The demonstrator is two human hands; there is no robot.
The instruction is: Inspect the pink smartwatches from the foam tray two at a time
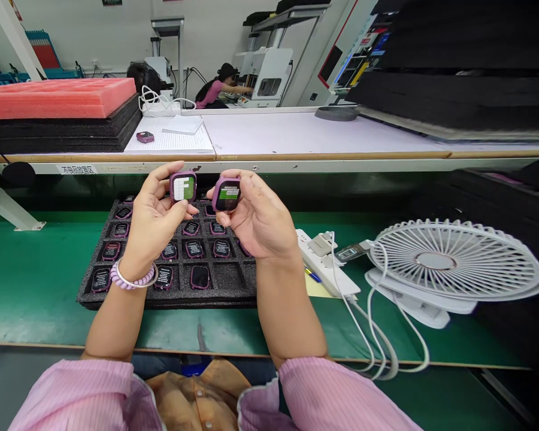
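My left hand (155, 218) grips a purple-cased smartwatch body (183, 187) whose lit screen shows a white and green grid. A second smartwatch body (227, 194), dark-screened with green and white bars, is held between the thumb and fingers of my right hand (263, 215). Both are without straps, side by side and apart, raised above a black foam tray (227, 287). Several similar watch bodies lie in the tray's compartments, among them one with a blank dark screen (200, 277). My forearms and hands hide parts of the tray.
Right of the tray lie a white power strip (327, 263), cables and a white fan (453, 260). On the shelf (269, 134) ahead are a pink foam stack (58, 99), papers (184, 129) and another watch body (145, 137). A person (218, 90) works at a machine beyond.
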